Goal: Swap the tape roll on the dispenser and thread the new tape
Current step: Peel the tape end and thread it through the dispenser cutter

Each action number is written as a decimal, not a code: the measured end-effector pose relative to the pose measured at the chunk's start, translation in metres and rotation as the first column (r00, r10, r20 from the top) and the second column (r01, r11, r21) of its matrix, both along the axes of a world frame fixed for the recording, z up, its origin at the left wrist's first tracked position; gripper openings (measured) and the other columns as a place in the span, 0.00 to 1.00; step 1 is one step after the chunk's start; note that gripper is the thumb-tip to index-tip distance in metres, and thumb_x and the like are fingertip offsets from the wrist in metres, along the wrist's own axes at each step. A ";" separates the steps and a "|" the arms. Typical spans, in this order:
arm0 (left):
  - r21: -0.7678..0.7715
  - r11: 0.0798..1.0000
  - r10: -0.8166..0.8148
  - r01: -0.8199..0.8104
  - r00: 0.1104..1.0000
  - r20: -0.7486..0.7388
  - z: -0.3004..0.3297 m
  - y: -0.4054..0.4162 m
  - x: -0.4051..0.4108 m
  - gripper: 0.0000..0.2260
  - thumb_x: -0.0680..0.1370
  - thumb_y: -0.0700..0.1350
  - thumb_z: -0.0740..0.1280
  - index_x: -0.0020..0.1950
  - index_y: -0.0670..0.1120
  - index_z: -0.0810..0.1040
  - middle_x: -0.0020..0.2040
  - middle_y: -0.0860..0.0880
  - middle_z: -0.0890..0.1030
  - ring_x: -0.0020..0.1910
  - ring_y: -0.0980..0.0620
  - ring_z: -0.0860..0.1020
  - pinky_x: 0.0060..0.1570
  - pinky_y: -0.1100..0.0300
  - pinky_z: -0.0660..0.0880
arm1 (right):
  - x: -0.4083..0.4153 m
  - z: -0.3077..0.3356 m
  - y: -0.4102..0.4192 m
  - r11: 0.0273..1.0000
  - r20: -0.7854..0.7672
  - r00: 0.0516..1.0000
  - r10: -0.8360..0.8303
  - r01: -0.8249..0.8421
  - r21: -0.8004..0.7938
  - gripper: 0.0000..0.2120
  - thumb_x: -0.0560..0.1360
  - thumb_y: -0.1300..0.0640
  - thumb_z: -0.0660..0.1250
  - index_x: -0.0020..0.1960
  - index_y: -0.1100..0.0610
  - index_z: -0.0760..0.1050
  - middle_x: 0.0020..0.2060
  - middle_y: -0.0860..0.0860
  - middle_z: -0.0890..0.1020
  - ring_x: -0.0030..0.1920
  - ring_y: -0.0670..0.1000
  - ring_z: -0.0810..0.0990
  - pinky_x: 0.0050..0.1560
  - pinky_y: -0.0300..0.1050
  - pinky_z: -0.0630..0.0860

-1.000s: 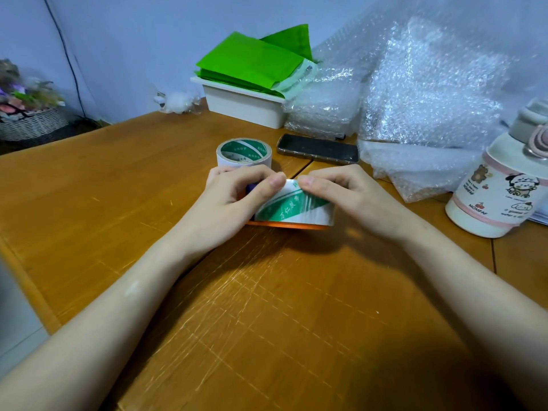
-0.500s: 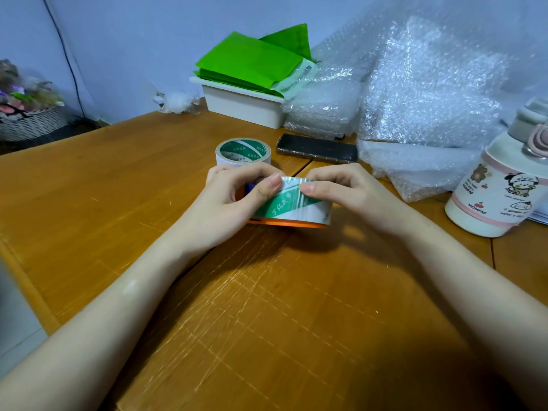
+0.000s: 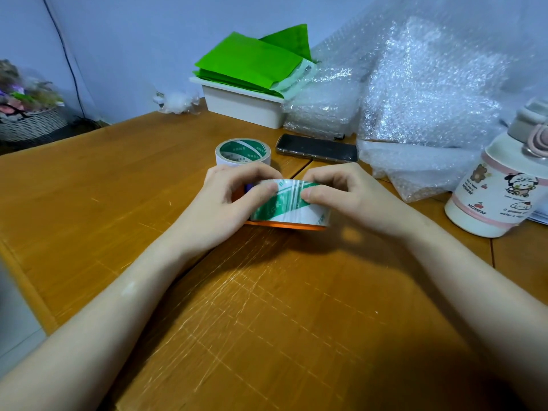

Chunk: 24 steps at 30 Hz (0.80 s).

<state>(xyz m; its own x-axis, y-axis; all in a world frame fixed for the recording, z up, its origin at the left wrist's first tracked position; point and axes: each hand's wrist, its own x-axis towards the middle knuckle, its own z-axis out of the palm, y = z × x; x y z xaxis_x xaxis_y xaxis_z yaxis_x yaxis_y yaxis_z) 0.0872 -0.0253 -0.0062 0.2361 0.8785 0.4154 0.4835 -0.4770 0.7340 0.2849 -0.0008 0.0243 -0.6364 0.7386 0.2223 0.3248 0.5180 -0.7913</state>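
A clear tape roll with green and white print [image 3: 289, 204] lies flat on an orange dispenser [image 3: 284, 225] in the middle of the wooden table [image 3: 89, 203]. My left hand [image 3: 225, 203] grips its left side, thumb pressed on the roll's front. My right hand [image 3: 347, 194] grips its right side, thumb on the top edge. A small purple part of the dispenser shows between my left fingers. A second tape roll [image 3: 242, 151] of the same print stands just behind my left hand. Most of the dispenser is hidden.
A black phone [image 3: 317, 148] lies behind the hands. A white box [image 3: 243, 106] with green bags sits at the back, bubble wrap [image 3: 415, 99] piles to the right, and a white cartoon bottle [image 3: 498, 191] stands at the right. A wicker basket [image 3: 29, 123] is far left.
The roll has tilted from facing me to lying flatter on the dispenser. Both hands have curled more over its top and my thumbs have shifted along its front.
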 end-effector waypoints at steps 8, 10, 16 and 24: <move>0.022 0.998 0.053 -0.051 0.993 -0.106 0.002 -0.008 0.003 0.12 0.68 0.68 0.60 0.46 0.65 0.74 0.49 0.75 0.73 0.57 0.67 0.64 0.49 0.79 0.60 | -0.006 0.000 -0.002 0.993 0.055 0.994 -0.091 0.087 0.075 0.14 0.69 0.43 0.63 0.35 0.52 0.78 0.29 0.46 0.78 0.32 0.43 0.73 0.35 0.46 0.69; 0.035 0.998 0.063 -0.059 0.992 -0.106 0.003 -0.009 0.005 0.13 0.68 0.69 0.60 0.46 0.64 0.75 0.49 0.74 0.74 0.56 0.68 0.64 0.49 0.78 0.59 | -0.006 -0.001 -0.002 0.991 0.069 0.992 -0.106 0.100 0.086 0.18 0.67 0.40 0.62 0.34 0.53 0.78 0.30 0.49 0.78 0.33 0.44 0.73 0.35 0.48 0.69; 0.030 0.999 0.038 -0.035 0.995 -0.087 0.002 -0.006 0.003 0.13 0.71 0.67 0.59 0.47 0.63 0.77 0.48 0.69 0.76 0.57 0.63 0.68 0.53 0.72 0.61 | -0.004 0.001 -0.001 0.997 0.039 0.997 -0.064 0.063 0.032 0.14 0.71 0.49 0.61 0.35 0.57 0.78 0.30 0.50 0.76 0.33 0.43 0.71 0.35 0.40 0.67; -0.041 0.993 -0.106 0.112 0.986 0.132 0.006 -0.006 -0.001 0.10 0.78 0.47 0.60 0.52 0.51 0.80 0.50 0.55 0.80 0.50 0.57 0.77 0.46 0.67 0.72 | 0.002 0.003 0.001 0.999 -0.009 1.000 -0.023 0.023 -0.028 0.16 0.70 0.55 0.59 0.40 0.69 0.76 0.33 0.53 0.76 0.37 0.47 0.70 0.38 0.43 0.65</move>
